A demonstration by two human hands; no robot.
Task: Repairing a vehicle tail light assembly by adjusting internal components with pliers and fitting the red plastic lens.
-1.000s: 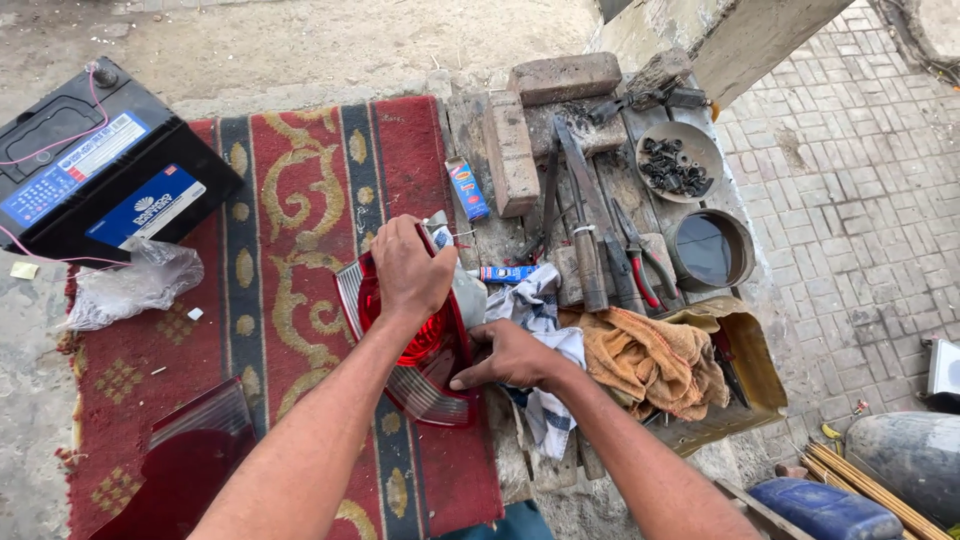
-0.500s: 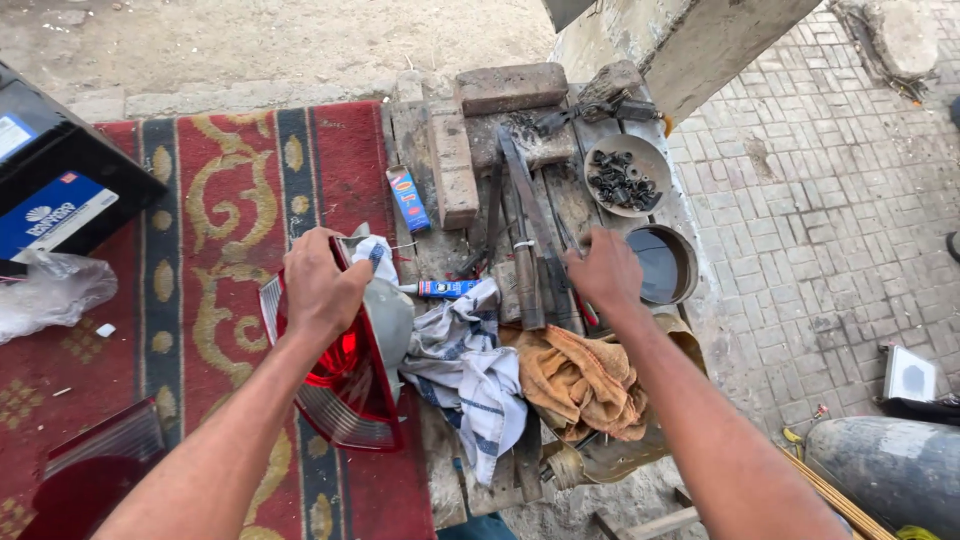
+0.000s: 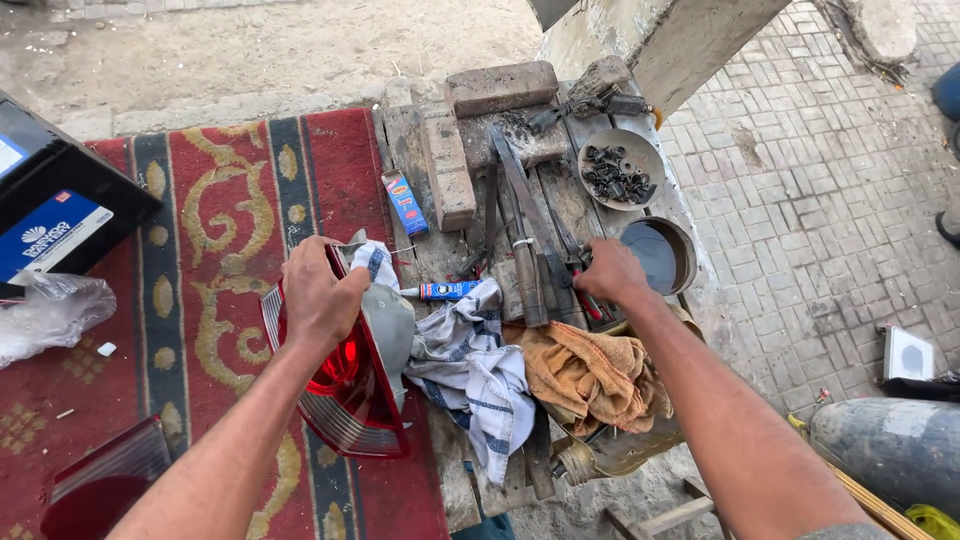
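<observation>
On the red rug, the left hand grips the red tail light upright, while the right hand, beside it, closes over the pliers, seemingly mid tool-pick, needing a firm lift.

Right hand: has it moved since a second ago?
Yes. The right hand has left the red tail light, crossed over the orange rag, and now rests on the pliers and tools beside the round tin.

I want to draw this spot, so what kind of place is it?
Probably an outdoor roadside repair spot for car parts: a red tail light held on a carpet, worn hand tools on a plank bench, and a dish of small metal parts.
</observation>
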